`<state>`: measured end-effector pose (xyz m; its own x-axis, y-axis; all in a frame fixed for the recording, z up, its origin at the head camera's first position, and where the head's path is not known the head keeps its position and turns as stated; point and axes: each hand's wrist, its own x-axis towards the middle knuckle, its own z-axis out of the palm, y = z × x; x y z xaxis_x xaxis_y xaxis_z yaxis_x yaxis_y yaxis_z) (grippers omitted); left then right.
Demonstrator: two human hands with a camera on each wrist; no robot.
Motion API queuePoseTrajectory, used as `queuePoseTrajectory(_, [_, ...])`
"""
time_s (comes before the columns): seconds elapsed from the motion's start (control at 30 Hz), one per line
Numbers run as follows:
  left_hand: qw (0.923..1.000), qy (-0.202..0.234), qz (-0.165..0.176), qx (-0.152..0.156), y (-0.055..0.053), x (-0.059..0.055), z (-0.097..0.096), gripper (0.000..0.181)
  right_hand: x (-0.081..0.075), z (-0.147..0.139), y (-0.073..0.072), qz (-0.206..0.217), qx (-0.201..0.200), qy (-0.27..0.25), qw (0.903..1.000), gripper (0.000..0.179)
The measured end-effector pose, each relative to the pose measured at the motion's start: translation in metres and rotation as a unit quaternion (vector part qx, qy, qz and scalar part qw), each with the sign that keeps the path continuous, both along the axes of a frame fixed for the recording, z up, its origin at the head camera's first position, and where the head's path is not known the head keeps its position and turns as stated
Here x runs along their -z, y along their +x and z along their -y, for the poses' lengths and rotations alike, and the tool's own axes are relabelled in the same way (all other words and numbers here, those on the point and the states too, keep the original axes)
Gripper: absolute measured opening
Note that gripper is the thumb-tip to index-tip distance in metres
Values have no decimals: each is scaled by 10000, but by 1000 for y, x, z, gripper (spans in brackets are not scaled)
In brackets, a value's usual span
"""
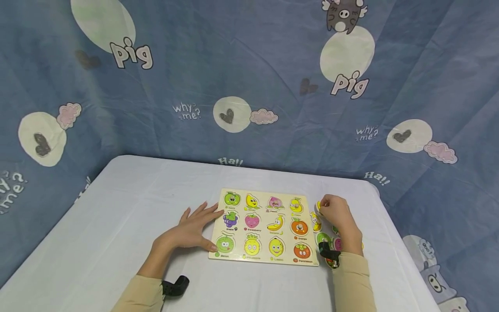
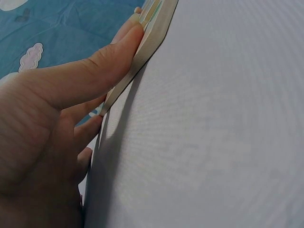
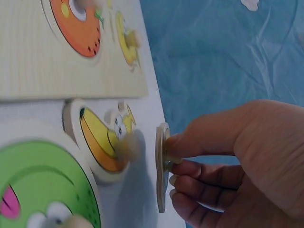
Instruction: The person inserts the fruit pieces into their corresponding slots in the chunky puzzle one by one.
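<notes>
A wooden fruit puzzle board [image 1: 263,234] lies flat on the table. My left hand [image 1: 191,229] rests at its left edge, fingers spread, thumb touching the lower corner. In the left wrist view, the thumb [image 2: 104,66] presses on the board's edge. Just past the board's upper right side, my right hand [image 1: 337,212] pinches a wooden puzzle piece [image 3: 162,180] by its knob. That piece stands edge-on in the right wrist view, and its picture is hidden; a bit of yellow shows from the head. Beside it lies a banana piece [image 3: 102,142] with a knob.
A green melon piece [image 3: 47,175] and several other knobbed fruit pieces lie right of the board, partly under my right forearm. The orange piece [image 1: 299,226] and pear piece [image 1: 296,205] sit in the board. White cloth covers the table [image 1: 128,216]; a printed blue curtain [image 1: 249,78] hangs behind.
</notes>
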<state>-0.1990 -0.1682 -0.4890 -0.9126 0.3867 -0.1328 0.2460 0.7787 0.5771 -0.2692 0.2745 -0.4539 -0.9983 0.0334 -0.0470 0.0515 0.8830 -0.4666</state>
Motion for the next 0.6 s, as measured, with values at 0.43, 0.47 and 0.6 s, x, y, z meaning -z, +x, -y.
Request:
queuePoseTrajectory(0.43, [10000, -22, -35, 29, -1, 1, 0, 114, 2, 27, -2, -136, -493, -297, 9982, 7])
queuePoseTrajectory(0.47, [10000, -20, -35, 24, -1, 1, 0, 114, 2, 28, -2, -146, -541, -293, 9980, 6])
queuePoseTrajectory(0.6, [10000, -29, -23, 11, -2, 2, 0, 114, 3, 32, -2, -160, -628, -324, 9974, 5])
